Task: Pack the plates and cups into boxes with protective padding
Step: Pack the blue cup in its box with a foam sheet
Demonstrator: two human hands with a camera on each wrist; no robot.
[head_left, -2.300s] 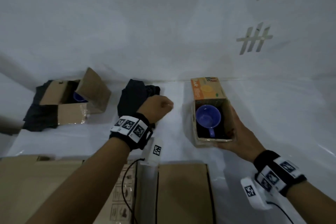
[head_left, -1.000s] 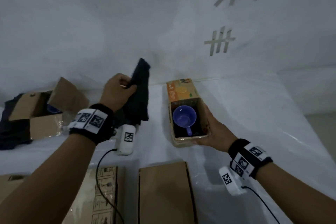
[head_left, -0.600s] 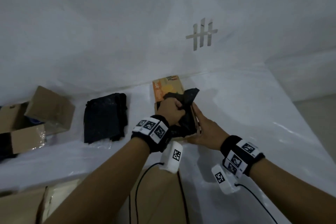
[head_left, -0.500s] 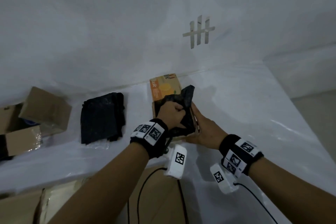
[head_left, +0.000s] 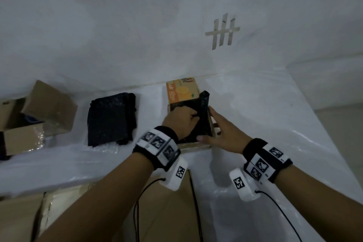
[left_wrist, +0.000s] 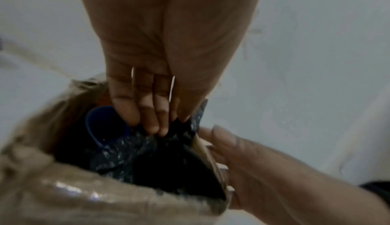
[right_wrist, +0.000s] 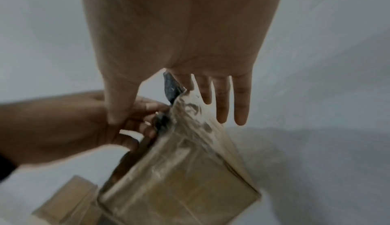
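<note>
White-covered table (head_left: pixel 255 120) with orange-flapped box (head_left: pixel 194 145), folded dark padding (head_left: pixel 110 122), open cardboard box (head_left: pixel 25 133).

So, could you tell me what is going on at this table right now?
A person is padding a cup for packing. The left hand pushes a dark padding sheet into the small open box, beside the blue cup already inside. The right hand steadies the box's outer wall with straight fingers. Another folded dark sheet lies on the table, with another open cardboard box further left.
</note>
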